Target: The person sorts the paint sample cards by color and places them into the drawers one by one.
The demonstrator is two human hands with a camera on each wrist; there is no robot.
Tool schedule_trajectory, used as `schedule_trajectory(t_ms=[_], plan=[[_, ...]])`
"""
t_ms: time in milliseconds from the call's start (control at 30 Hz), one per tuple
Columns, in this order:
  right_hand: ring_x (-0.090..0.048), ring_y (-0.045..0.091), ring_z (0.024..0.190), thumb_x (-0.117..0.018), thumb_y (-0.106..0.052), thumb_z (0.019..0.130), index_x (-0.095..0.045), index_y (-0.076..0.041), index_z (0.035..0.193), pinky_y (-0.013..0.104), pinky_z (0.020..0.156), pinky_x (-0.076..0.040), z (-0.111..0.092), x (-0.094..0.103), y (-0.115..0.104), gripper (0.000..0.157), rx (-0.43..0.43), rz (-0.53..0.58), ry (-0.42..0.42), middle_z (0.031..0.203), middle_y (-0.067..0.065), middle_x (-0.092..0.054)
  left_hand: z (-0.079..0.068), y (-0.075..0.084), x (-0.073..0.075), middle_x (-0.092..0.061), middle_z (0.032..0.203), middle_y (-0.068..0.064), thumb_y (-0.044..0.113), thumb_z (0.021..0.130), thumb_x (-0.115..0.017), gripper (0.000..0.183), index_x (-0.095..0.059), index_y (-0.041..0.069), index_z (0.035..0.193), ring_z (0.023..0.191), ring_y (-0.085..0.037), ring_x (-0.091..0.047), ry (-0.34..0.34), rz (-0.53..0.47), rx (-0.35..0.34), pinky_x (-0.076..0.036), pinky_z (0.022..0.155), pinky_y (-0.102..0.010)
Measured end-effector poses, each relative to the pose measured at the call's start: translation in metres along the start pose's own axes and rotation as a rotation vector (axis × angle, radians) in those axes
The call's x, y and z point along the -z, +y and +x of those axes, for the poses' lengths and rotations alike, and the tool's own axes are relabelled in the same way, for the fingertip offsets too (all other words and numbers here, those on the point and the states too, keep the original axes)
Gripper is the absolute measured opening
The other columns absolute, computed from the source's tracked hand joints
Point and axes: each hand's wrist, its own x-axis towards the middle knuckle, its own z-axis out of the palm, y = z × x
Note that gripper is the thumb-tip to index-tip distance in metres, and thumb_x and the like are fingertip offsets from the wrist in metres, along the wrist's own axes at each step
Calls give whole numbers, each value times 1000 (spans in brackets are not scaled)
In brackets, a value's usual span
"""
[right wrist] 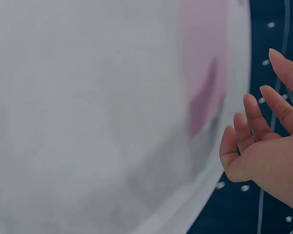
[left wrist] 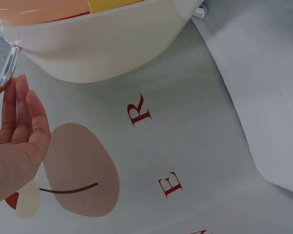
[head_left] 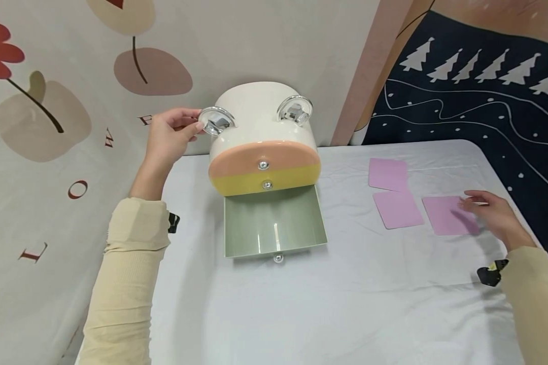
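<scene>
A rounded white drawer box [head_left: 260,111] with an orange, yellow and green front stands against the wall. Its green bottom drawer [head_left: 274,220] is pulled out and bare inside. Two shiny ear-shaped pieces [head_left: 295,110] rise from its top. Thumb and fingers of my left hand [head_left: 171,137] pinch the rim of the left ear piece [head_left: 216,120]; the left wrist view shows this at its left edge. Over the rightmost pink card [head_left: 449,215] hovers my right hand [head_left: 495,215], fingers loosely bent and holding nothing. In the right wrist view that hand [right wrist: 268,141] casts a shadow on the card.
Two more pink cards, an upper one [head_left: 388,173] and a lower one [head_left: 398,209], lie left of the right hand. A white cloth [head_left: 356,304] covers the table. Behind it hang a printed wall cloth [head_left: 255,40] and a dark tree-patterned cloth [head_left: 475,101].
</scene>
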Motion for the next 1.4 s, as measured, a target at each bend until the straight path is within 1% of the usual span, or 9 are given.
schedule_trajectory(t_ms=[100, 200, 300, 833, 1067, 1133, 1200, 1300, 1400], plan=[[-41, 25, 108, -57, -38, 89, -25, 8, 137, 39, 91, -39, 4, -2, 11, 74, -54, -103, -12, 120, 11, -42, 0, 0, 0, -62, 93, -2, 12, 87, -62, 25, -65, 7, 111, 85, -14, -59, 0, -1, 3, -49, 72, -18], [-21, 48, 118, -56, -42, 89, -17, 9, 139, 62, 96, -24, 8, -5, 16, 81, -99, -107, -21, 134, 32, -22, 0, 1, 0, -62, 94, -2, 13, 87, -62, 25, -64, 7, 112, 85, -14, -59, 0, 3, 7, -49, 71, -18], [-19, 50, 119, -57, -41, 88, -17, 8, 139, 64, 95, -23, 10, -7, 19, 82, -106, -103, -17, 136, 35, -17, 0, 1, 0, -62, 94, -2, 12, 87, -62, 26, -64, 7, 112, 83, -11, -59, 0, 4, 10, -49, 71, -17], [-18, 56, 120, -66, -48, 79, -15, 13, 137, 64, 98, -19, 11, -12, 5, 99, -115, -238, -65, 132, 42, -16, -1, 2, 0, -62, 92, -2, 12, 87, -62, 26, -64, 6, 112, 80, -9, -58, 0, 7, 5, -49, 70, -17], [-26, 52, 111, -71, -37, 77, -19, 17, 128, 62, 94, -26, 11, -13, 9, 91, -121, -235, -11, 123, 40, -21, 0, 2, 0, -62, 93, -2, 12, 87, -62, 26, -64, 6, 113, 83, -13, -59, -4, 4, 8, -49, 71, -18], [-30, 49, 104, -73, -33, 76, -19, 18, 125, 58, 89, -32, 12, -11, 10, 88, -131, -226, 0, 117, 37, -25, 0, 2, 0, -62, 94, -2, 12, 87, -62, 26, -64, 6, 113, 84, -13, -59, -5, 3, 10, -49, 71, -18], [-33, 44, 98, -73, -30, 76, -21, 18, 123, 49, 79, -38, 11, -9, 10, 85, -137, -223, 0, 111, 34, -29, 0, 2, 0, -62, 94, -2, 12, 87, -62, 26, -64, 6, 113, 83, -13, -59, -7, 2, 12, -49, 71, -18], [-37, 35, 90, -73, -27, 77, -25, 16, 121, 33, 67, -38, 10, -5, 8, 78, -136, -232, -18, 104, 27, -34, 1, 3, 0, -62, 94, -3, 11, 87, -62, 26, -64, 6, 113, 81, -10, -58, -7, 1, 13, -49, 71, -18], [-46, 22, 82, -70, -19, 79, -30, 15, 121, 23, 61, -40, 7, 0, 6, 67, -116, -221, -40, 99, 19, -44, 1, 3, 0, -62, 94, -2, 11, 87, -62, 26, -64, 6, 112, 81, -10, -58, -8, -4, 14, -49, 70, -17]])
